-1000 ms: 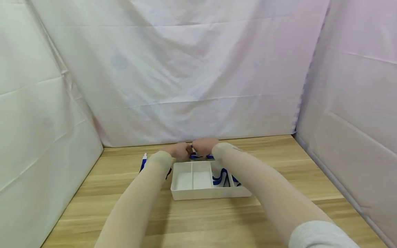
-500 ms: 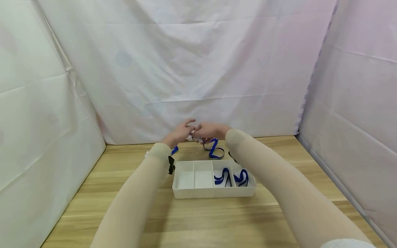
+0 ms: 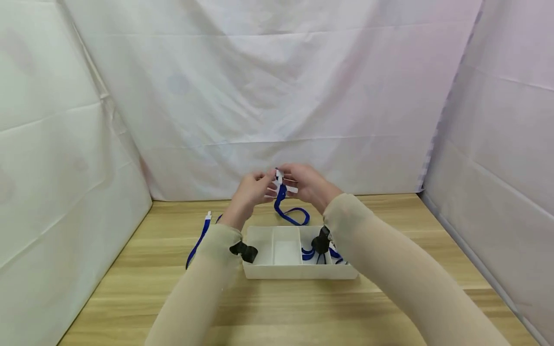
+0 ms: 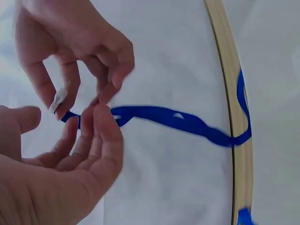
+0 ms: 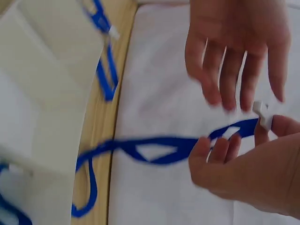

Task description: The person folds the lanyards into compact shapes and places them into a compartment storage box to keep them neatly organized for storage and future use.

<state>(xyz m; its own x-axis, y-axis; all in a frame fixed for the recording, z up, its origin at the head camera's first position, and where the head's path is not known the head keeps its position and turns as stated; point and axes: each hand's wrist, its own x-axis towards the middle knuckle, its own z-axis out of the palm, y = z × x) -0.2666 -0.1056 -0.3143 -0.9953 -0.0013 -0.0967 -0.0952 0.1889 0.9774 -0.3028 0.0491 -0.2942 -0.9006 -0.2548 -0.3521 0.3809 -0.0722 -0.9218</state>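
Note:
My right hand (image 3: 309, 182) pinches the white clip (image 5: 265, 116) of a blue lanyard (image 3: 281, 199) between thumb and forefinger. The strap hangs down from there, its lower loop behind the tray. Facing it, my left hand (image 3: 255, 190) has its fingers loosely extended beside the strap, the thumb apart. In the right wrist view, the left fingers (image 5: 229, 79) point down close above the clip and grip nothing. In the left wrist view, they overlap the strap (image 4: 168, 119). A white divided tray (image 3: 300, 272) stands in front of both hands.
Blue lanyards lie in the tray's two right compartments, one strap (image 3: 308, 253) partly behind the black wrist camera (image 3: 321, 241). Another blue lanyard (image 3: 198, 242) with a white end lies on the wooden table (image 3: 277, 307) left of the tray. White cloth (image 3: 277, 96) hangs behind and at both sides.
Both hands have risen from the table behind the tray, lifting the lanyard's clip end. The left hand has drawn slightly apart from the right, and the strap now hangs below them.

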